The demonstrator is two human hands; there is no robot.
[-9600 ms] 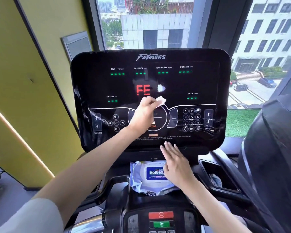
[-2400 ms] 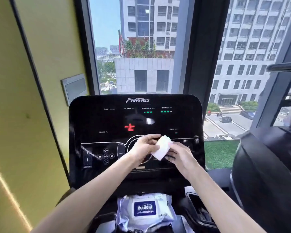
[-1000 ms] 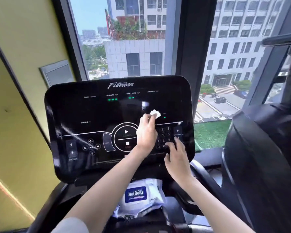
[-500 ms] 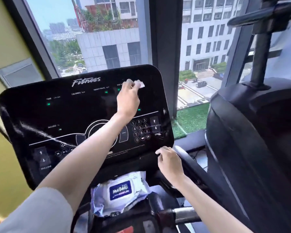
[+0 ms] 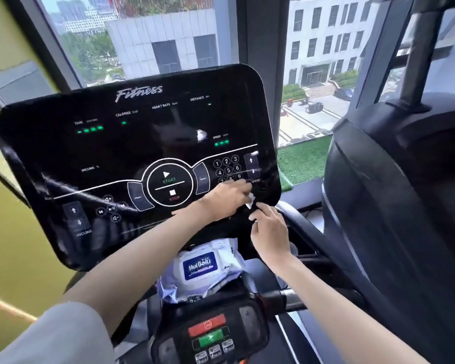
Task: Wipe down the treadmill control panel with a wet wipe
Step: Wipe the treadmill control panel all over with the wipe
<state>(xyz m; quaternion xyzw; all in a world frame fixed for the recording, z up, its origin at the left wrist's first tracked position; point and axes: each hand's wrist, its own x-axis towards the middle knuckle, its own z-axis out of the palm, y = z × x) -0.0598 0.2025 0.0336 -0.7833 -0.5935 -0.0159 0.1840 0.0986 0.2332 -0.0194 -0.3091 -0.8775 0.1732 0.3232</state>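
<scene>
The black glossy treadmill control panel [image 5: 132, 153] fills the middle of the head view, with lit green readouts, a round START/STOP button and a number keypad. My left hand [image 5: 227, 199] presses a small white wet wipe [image 5: 250, 202] against the panel's lower right corner, just under the keypad. Only a corner of the wipe shows past the fingers. My right hand [image 5: 269, 231] hovers just below and right of it, fingertips close to the wipe at the panel's bottom edge; whether they touch it I cannot tell.
A white pack of wet wipes [image 5: 202, 269] with a blue label lies on the tray under the panel. Below it sits a small console with red and green buttons [image 5: 210, 334]. A bulky black machine [image 5: 399, 206] stands close on the right. Yellow wall on the left, window behind.
My left hand has swept the wipe down from the panel's upper right, near the top readouts, to its lower right corner. My right hand has risen toward the wipe.
</scene>
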